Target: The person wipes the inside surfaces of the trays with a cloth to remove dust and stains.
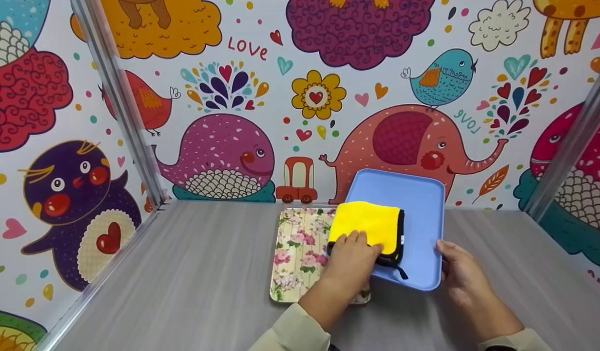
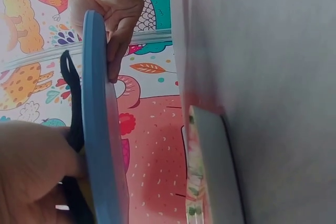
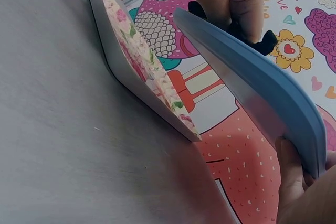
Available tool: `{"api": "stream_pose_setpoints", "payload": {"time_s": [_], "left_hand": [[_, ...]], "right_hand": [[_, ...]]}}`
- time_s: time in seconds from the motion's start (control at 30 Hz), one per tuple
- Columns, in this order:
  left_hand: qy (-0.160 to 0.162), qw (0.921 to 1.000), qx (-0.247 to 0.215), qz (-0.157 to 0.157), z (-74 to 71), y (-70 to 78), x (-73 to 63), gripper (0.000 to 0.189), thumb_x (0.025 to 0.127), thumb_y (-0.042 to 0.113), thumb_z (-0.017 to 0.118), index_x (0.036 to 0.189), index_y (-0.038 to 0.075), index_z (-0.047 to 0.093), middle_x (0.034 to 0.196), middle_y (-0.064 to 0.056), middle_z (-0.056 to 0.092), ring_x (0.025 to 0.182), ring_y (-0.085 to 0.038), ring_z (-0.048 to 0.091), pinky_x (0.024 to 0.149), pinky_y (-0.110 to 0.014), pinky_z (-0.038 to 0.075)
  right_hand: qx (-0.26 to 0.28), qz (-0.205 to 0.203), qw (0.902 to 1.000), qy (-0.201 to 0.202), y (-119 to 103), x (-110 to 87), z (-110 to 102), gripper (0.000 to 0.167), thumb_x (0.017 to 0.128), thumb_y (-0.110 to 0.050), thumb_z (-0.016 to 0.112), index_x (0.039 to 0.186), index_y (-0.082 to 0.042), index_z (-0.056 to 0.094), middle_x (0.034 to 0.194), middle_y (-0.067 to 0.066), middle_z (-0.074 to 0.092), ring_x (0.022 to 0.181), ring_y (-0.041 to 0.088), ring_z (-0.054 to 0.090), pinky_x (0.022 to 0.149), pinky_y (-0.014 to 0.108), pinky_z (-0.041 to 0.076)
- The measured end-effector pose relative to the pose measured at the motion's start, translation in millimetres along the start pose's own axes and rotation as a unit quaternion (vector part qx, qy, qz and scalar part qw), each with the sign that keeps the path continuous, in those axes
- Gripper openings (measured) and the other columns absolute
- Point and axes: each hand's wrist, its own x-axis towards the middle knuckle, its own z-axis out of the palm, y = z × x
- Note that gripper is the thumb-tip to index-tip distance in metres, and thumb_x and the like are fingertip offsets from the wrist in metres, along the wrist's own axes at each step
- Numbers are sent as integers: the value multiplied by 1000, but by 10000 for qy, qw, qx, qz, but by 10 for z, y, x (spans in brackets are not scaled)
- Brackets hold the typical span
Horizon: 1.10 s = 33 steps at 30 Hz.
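Note:
A light blue tray (image 1: 423,204) is raised above the table, its left part overlapping a floral tray (image 1: 300,243) that lies on the table. My right hand (image 1: 468,273) grips the blue tray's right edge, with fingers on both faces of its rim in the right wrist view. On the blue tray's left side sits a folded yellow cloth (image 1: 368,219) with black edging and a small black loop (image 1: 402,273). The left hand (image 1: 351,263) holds the cloth at its near edge, fingers over the top and thumb at the right. Part of the cloth is hidden beneath that hand.
Grey wood-grain tabletop (image 1: 202,263) extends around the floral tray. A cartoon-printed wall (image 1: 309,161) rises at the table's back edge, with a side panel (image 1: 51,195) on the left. Metal corner posts (image 1: 129,112) stand at both back corners.

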Motion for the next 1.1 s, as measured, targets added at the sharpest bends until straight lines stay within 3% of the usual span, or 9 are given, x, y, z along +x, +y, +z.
{"api": "stream_pose_setpoints", "payload": {"time_s": [0.27, 0.63, 0.8, 1.1], "left_hand": [[-28, 9998, 157, -115, -9, 24, -21, 73, 84, 35, 86, 150, 40, 54, 140, -2, 64, 132, -21, 57, 116, -38, 47], [256, 9985, 438, -223, -9, 152, -89, 66, 84, 38, 85, 145, 35, 60, 137, -4, 68, 127, -22, 63, 111, -37, 52], [319, 9973, 651, -136, -20, 216, -115, 67, 84, 40, 84, 146, 37, 59, 136, -3, 68, 127, -21, 64, 109, -35, 53], [314, 9968, 732, 108, 8, 338, -120, 54, 90, 40, 79, 141, 38, 61, 134, -3, 70, 122, -20, 65, 106, -33, 54]], "right_hand": [[-1, -6, 10000, 23, 1, 5, -3, 30, 109, -33, 52, 87, -31, 72, 88, -12, 71, 85, 7, 65, 78, 26, 49], [182, 35, 9998, 55, -18, -10, -24, 27, 107, -36, 55, 89, -33, 75, 92, -15, 73, 92, 5, 67, 86, 25, 50], [318, 3, 9995, 78, -17, 3, -24, 25, 107, -34, 57, 89, -32, 75, 94, -15, 73, 94, 6, 68, 89, 25, 51], [414, 112, 9989, 206, -9, 3, -9, 25, 106, -34, 58, 88, -32, 75, 93, -15, 72, 93, 5, 66, 88, 23, 51]]}}
